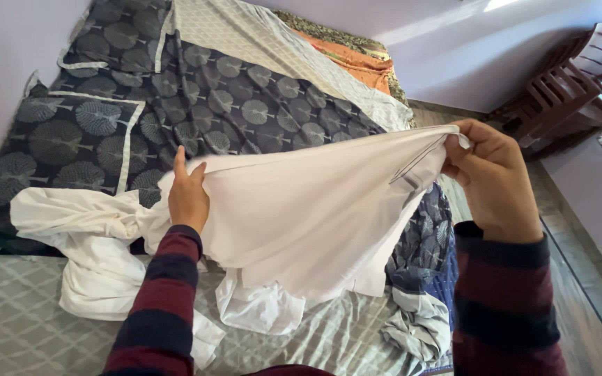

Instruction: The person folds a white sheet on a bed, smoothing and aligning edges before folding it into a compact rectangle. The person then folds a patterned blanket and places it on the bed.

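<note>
White cloth (308, 209) stretched btwn left hand (188, 198), right hand (492, 177), both raised

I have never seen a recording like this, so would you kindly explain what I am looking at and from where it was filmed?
This is one picture from a camera worn on a person's head, looking down at their own two bare hands over a bed. The left hand and the right hand each grip an edge of a white garment, holding it stretched above the bed. More white cloth lies crumpled below. A dark patterned bedspread and a matching pillow lie behind. Brown chairs stand at the right.
</note>
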